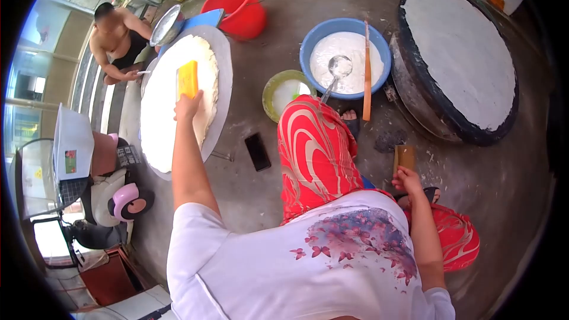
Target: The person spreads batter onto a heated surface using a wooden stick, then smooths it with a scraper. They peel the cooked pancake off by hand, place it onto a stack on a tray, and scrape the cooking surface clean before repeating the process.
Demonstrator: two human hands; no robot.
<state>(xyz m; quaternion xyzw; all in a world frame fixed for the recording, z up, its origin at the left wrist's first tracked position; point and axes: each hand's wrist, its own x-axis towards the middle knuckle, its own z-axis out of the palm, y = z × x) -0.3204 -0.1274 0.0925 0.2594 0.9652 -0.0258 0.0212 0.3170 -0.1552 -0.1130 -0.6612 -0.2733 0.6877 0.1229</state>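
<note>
My left hand (187, 105) is closed on a yellow scraper (188, 79), which rests over a pale, round stack of thin sheets (169, 112). That stack lies on a round grey board (222, 77). Low by my right knee, my right hand (408, 179) grips a flat brown scraper (405, 159). Ahead of it stands a large round griddle (406, 29) with a black rim, coated in a white layer (465, 53). A blue basin (305, 53) holds white batter (323, 53), a metal ladle (339, 67) and, across its rim, a long wooden stick (367, 74).
A green bowl (268, 98) of white liquid sits beside the blue basin. On the floor lies a black phone (257, 152). Behind are a red bucket (237, 9) and a seated person (121, 41) near a metal bowl (167, 25). A scooter (106, 195) is parked at left.
</note>
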